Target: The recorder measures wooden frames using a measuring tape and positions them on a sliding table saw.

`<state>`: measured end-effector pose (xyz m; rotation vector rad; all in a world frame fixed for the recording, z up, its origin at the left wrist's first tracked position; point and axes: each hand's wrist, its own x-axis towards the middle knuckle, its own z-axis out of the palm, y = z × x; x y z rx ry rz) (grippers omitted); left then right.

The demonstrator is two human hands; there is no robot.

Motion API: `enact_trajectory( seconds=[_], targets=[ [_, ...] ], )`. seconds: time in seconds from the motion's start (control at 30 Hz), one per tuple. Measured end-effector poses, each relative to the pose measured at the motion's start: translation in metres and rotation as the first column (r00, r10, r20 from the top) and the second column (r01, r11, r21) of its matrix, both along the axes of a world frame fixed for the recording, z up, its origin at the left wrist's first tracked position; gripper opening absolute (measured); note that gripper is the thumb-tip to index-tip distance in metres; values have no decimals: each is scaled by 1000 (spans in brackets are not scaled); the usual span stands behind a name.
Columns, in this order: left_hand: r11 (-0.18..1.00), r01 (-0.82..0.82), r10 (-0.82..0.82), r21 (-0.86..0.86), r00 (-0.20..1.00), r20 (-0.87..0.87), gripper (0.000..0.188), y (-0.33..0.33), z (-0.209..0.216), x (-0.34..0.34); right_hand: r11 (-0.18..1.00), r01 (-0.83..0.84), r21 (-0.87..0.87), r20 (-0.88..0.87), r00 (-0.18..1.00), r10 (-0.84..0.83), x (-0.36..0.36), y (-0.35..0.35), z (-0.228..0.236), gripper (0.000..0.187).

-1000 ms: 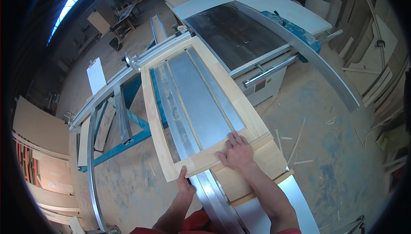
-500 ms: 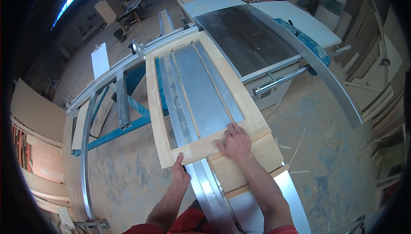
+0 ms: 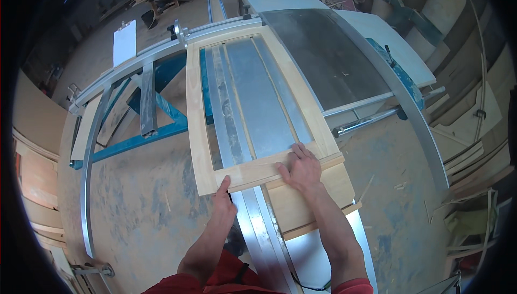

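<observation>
A pale wooden frame (image 3: 202, 178) lies on the metal sliding table (image 3: 264, 105) of a panel saw, the table's grooves showing through its opening. My left hand (image 3: 222, 206) grips the near rail close to its left corner, thumb on top; its other fingers are hidden under the edge. Toward the right end of the same rail, my right hand (image 3: 304, 171) rests with fingers bent over the rail's inner edge and its thumb apart. Just nearer than the frame, a wooden board (image 3: 318, 200) sits under my right wrist and forearm.
A crosscut fence (image 3: 156, 70) with a round stop (image 3: 181, 34) runs along the far left. To the right are the dark saw table (image 3: 328, 51) and a long metal rip fence (image 3: 417, 105). A clipboard (image 3: 125, 43) stands beyond the fence; offcuts lie at the right.
My view has shifted, so the saw and frame sit differently in the picture. Both hands keep the same places on the near rail; no clear movement of the frame on the table shows.
</observation>
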<state>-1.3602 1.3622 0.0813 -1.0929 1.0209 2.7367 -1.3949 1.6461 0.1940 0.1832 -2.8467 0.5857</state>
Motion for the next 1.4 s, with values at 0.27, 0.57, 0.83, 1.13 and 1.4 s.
enact_trajectory(
  seconds=[0.27,0.57,0.83,1.13,1.4],
  targets=[
    [995,4,-6,-99,1000,-21,52,-37,-22,-5,999,10,42,20,1000,-11,-5,-50,-26,51],
    [992,-98,99,-74,995,8,52,-72,-1,-21,996,42,83,63,997,-47,-23,-99,-43,54],
    [991,-102,102,-87,995,-5,51,-94,-43,-40,995,55,89,95,993,-63,-40,-121,-53,56],
    [991,-114,111,-70,993,-47,48,-84,-44,-37,993,75,92,120,989,-86,-34,-112,-65,58],
    [995,-95,95,-37,995,-24,45,-68,-53,-26,991,82,106,127,987,-95,-21,-93,-83,59]
  ],
)
